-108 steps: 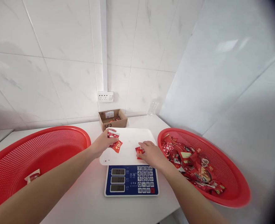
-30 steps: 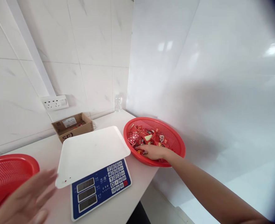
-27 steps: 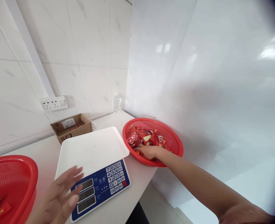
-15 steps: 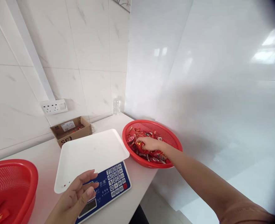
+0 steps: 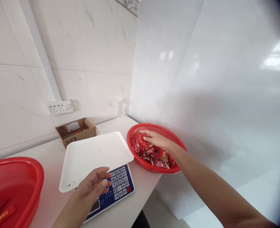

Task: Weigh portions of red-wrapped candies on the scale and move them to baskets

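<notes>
Sitting at lower left, the left basket shows two loose packets at the frame's bottom edge, where 3.6 s ago only one lay in view.

Just right of it, the left hand hangs over the display end of the scale. Its fingers are loosely curled, apart and holding nothing. Half a second ago it was lower and further left, so it has drifted up toward the keypad.

At centre, the white pan on the scale is bare. 3.6 s ago both hands were on it with red packets, so that lot is off the pan.

Behind it, at centre left, are the cardboard box and wall socket, with a small bottle in the corner.

Right of centre, the right basket holds the red packet pile. The right hand is inside it. It has shifted from the pile's middle to the far left rim, fingers bent down onto a top packet. Can't tell if that one is pinched or only touched. It is not lifted clear of the pile.
</notes>
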`<act>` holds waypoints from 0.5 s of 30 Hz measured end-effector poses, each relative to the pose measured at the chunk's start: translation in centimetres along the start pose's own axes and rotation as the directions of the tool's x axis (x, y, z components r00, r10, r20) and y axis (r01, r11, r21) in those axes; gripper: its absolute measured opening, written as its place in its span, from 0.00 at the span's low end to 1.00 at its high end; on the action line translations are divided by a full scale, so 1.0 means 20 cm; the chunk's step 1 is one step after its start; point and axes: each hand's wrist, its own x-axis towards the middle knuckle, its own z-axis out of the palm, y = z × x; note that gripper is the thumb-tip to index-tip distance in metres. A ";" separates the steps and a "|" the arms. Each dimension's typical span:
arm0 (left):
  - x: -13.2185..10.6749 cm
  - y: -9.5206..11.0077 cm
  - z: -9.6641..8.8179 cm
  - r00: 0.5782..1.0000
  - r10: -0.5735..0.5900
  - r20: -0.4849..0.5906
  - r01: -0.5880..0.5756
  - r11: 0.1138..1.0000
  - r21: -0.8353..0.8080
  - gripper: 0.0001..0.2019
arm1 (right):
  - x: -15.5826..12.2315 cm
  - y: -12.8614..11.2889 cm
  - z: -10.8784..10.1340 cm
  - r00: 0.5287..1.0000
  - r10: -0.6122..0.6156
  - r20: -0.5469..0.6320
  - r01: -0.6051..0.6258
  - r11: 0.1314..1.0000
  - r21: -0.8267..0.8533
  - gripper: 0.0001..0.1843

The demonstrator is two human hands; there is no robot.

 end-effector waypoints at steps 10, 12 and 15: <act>0.10 0.05 -0.01 0.995 0.050 -0.085 -0.069 0.968 -0.240 0.27 | -0.09 -0.42 0.63 0.858 -0.422 0.294 0.116 0.716 0.688 0.32; 0.10 0.03 -0.06 0.984 0.072 -0.164 -0.102 0.978 -0.184 0.27 | -0.09 -0.45 0.68 0.897 -0.373 0.236 0.154 0.766 0.623 0.34; 0.08 0.02 -0.13 0.972 0.084 -0.217 -0.117 0.983 -0.143 0.27 | -0.08 -0.46 0.70 0.923 -0.313 0.223 0.135 0.807 0.575 0.26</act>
